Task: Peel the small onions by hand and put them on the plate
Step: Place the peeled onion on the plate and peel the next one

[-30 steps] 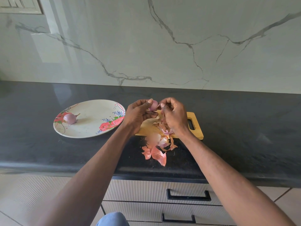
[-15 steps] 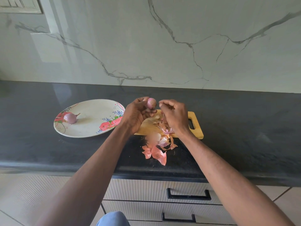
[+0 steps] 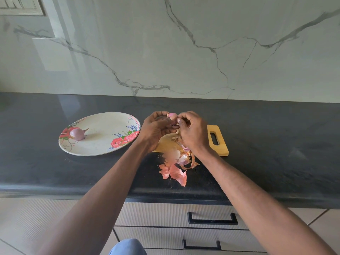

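A small pink onion (image 3: 172, 115) is held up above the wooden cutting board (image 3: 219, 142). My left hand (image 3: 157, 128) grips it from the left and below. My right hand (image 3: 193, 131) has its fingers curled against the onion's right side, pinching at its skin. One peeled onion (image 3: 77, 134) with a short stem lies on the left part of the white floral plate (image 3: 103, 144), which sits left of my hands. A heap of orange-pink onion skins (image 3: 176, 166) lies on the board's near edge and the counter in front of it.
The black stone counter (image 3: 276, 144) stretches to both sides, with a marble wall behind it. Its front edge runs just below the skins. Drawers with black handles (image 3: 212, 219) sit under the counter.
Both hands stay over the board. My right hand parted from the onion half a second ago and has come back against it; the onion has turned slightly in my left hand.
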